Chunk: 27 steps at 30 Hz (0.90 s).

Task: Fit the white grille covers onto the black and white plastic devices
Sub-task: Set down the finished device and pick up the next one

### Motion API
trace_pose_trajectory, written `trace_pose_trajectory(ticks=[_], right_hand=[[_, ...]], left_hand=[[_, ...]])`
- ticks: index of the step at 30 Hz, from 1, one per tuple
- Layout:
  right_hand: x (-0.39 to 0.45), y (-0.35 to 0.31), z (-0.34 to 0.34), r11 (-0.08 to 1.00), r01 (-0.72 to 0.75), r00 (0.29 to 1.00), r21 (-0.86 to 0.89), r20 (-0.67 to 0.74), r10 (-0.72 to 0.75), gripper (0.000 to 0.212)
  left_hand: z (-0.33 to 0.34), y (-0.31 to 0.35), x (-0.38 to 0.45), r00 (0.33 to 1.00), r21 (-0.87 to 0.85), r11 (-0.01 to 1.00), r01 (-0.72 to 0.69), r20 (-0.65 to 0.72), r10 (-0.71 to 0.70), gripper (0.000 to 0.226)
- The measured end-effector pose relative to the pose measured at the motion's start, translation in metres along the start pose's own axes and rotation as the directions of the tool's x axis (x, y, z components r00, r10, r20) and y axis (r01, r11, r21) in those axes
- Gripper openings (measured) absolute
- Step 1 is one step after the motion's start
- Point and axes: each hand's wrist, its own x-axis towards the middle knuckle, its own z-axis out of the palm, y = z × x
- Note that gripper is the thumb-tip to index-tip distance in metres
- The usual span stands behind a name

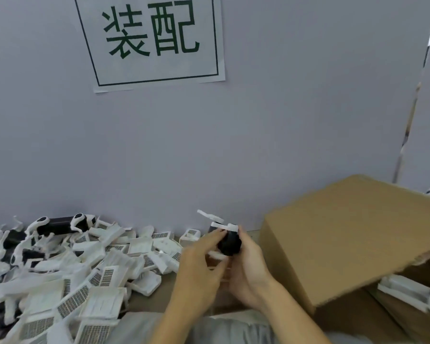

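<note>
Grey wall is filling the upper frame; at lower centre, left hand (199,265) and right hand (246,264) are gripping one device (230,242), apparently seating its white cover; next, pressing it home

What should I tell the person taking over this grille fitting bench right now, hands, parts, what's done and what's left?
Left hand: fingers on the black and white plastic device, held above the bench.
Right hand: grips the same device from the other side.
Whether a cover is on it cannot be told.
Parts: heap of white grille covers on the left, more black and white devices behind it by the wall.
Brown cardboard box on the right holds white parts.
Left: many covers still loose.
</note>
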Motion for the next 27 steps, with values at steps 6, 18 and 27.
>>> trace_pose_trajectory(ticks=[6, 18, 27], right_hand=[[0.005, -0.003, -0.008, 0.992, 0.077, 0.997, -0.103, -0.016, -0.079, 0.053], [0.014, 0.011, -0.003, 0.846, 0.263, 0.919, -0.465, -0.148, -0.366, 0.028], [0.008, 0.023, 0.014, 0.439, 0.335, 0.888, -0.834, 0.124, -0.442, 0.046]], left_hand=[[-0.019, -0.021, 0.009, 0.998, 0.081, 0.997, 0.021, 0.064, -0.027, 0.072], [-0.022, -0.032, 0.013, 0.889, 0.047, 0.915, 0.402, -0.260, -0.377, 0.037], [-0.014, -0.030, 0.019, 0.874, -0.300, 0.841, 0.451, -0.044, -0.484, 0.021]])
